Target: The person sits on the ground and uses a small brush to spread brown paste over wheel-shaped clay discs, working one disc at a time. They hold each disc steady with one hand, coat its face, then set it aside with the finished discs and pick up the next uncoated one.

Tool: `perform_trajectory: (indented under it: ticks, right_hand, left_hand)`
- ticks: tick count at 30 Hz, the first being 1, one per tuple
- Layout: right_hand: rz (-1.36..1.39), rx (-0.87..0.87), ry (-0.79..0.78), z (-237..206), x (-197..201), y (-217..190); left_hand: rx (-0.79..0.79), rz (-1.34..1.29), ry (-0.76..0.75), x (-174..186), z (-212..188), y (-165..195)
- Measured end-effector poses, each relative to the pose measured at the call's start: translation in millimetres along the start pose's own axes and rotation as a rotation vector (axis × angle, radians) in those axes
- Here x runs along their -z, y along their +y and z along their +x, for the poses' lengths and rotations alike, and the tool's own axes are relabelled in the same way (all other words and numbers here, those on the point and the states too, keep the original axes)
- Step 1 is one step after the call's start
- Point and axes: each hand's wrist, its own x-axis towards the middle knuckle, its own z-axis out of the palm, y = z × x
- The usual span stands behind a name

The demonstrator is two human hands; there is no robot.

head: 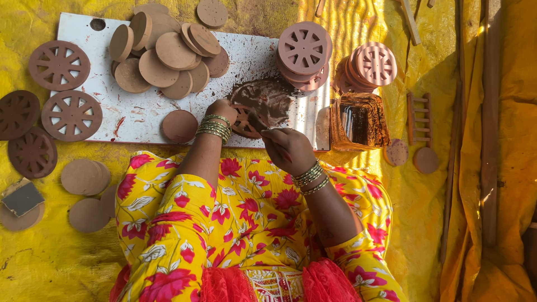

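Left hand (221, 109) grips wheel (244, 120) on board (140, 114); right hand (288, 148) fingers pinch brush; wet paint may smear if grip slips.

Your board (140, 120) lies ahead of you — plain discs (162, 59) piled on its far left, spoked wheels (59, 89) off its left edge, stacked wheels (305, 53) and a tub (362, 120) right.

Matt wooden discs (168, 56) lie beyond the left grip (221, 109) on a paint-smeared white board (140, 114); right of the right grip (288, 148), a glossy tin (362, 120) on crinkled yellow sheeting (56, 263).
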Motion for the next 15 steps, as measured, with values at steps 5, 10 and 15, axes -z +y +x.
perform_trajectory:
  ticks: [5, 10, 15]
  right_hand:
    - [-0.075, -0.044, -0.048, 4, -20, -5]
    - [0.018, 0.009, 0.04, 4, -9, 3]
    - [-0.056, -0.076, -0.055, 0, -16, 0]
  left_hand:
    - [0.017, 0.003, -0.003, 1, -2, -1]
    - [-0.005, 0.021, 0.011, 2, -3, 0]
    - [0.019, 0.031, -0.01, 1, -1, -2]
